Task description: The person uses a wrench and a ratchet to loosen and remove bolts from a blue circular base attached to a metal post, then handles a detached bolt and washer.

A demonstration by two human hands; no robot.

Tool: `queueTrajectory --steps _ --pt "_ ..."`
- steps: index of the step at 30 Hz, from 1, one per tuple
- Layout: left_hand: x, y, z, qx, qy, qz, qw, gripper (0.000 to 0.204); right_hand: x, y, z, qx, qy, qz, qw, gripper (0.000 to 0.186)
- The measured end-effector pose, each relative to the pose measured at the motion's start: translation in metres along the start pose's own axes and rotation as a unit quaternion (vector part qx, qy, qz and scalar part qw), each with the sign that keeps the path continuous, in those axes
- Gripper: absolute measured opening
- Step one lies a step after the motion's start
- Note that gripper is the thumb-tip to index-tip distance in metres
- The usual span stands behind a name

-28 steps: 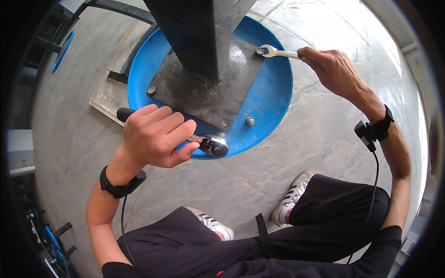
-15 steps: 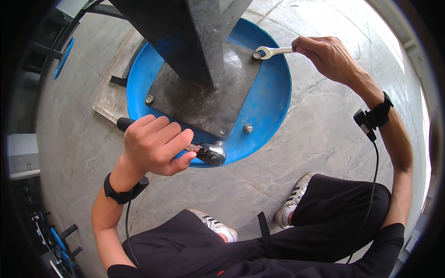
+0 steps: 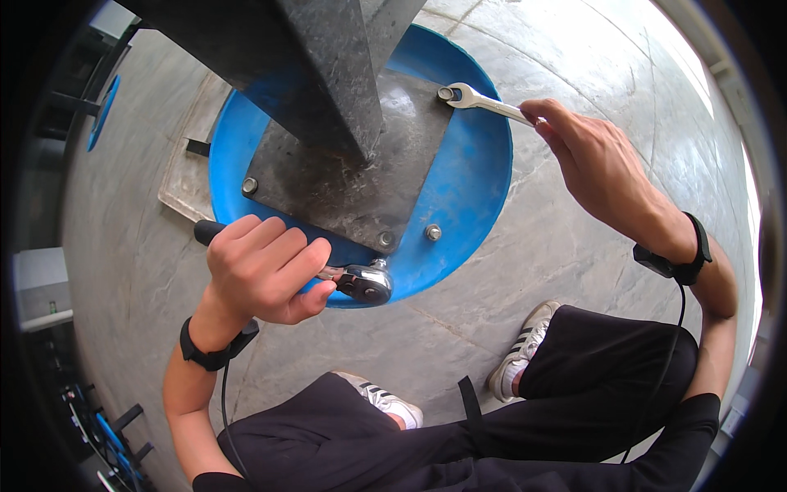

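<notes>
My left hand (image 3: 266,269) is closed around a ratchet wrench (image 3: 366,284), whose metal head rests over the near rim of a round blue base (image 3: 471,193). In my right hand (image 3: 607,172) is the end of an open-end wrench (image 3: 494,105). Its jaw sits around a bolt (image 3: 446,93) at the far right corner of a dark metal plate (image 3: 328,195). Another bolt (image 3: 249,186) sits at the plate's left corner. A hole (image 3: 386,239) shows in the near corner. One more bolt (image 3: 433,233) stands on the blue base, off the plate.
A thick dark post (image 3: 328,90) rises from the plate and blocks part of its far side. To the left, a pale slab (image 3: 182,184) lies beside the base on the grey tiled floor (image 3: 426,353). My shoes (image 3: 525,348) are close to the near side.
My right hand has come nearer to me, swinging the open-end wrench's handle clockwise while its jaw stays at the bolt. My left hand keeps its grip on the ratchet. The view has shifted slightly.
</notes>
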State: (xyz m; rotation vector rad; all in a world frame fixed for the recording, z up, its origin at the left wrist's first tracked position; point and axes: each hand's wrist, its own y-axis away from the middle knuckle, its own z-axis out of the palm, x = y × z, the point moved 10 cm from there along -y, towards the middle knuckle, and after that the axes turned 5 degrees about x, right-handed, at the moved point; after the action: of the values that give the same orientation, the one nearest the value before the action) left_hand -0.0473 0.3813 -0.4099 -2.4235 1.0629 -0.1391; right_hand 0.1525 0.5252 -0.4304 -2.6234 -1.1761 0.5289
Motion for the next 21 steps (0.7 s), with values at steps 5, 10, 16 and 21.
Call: queueTrajectory --steps 5,10,16,21 --pt "0.000 0.000 -0.002 0.004 0.000 0.003 1.000 0.031 -0.017 0.007 0.015 -0.126 -0.138 0.083 0.979 0.032" --pt "0.001 -0.002 -0.003 0.013 0.004 0.004 1.000 0.031 -0.006 0.004 0.016 -0.106 -0.074 0.085 0.988 0.025" --pt "0.002 0.000 -0.004 0.007 0.002 0.005 1.000 0.031 -0.013 0.003 0.018 -0.068 0.007 0.014 0.998 0.016" --pt "0.001 0.001 -0.004 0.010 0.000 0.004 1.000 0.031 0.001 -0.006 0.019 -0.021 0.084 -0.118 0.989 0.013"
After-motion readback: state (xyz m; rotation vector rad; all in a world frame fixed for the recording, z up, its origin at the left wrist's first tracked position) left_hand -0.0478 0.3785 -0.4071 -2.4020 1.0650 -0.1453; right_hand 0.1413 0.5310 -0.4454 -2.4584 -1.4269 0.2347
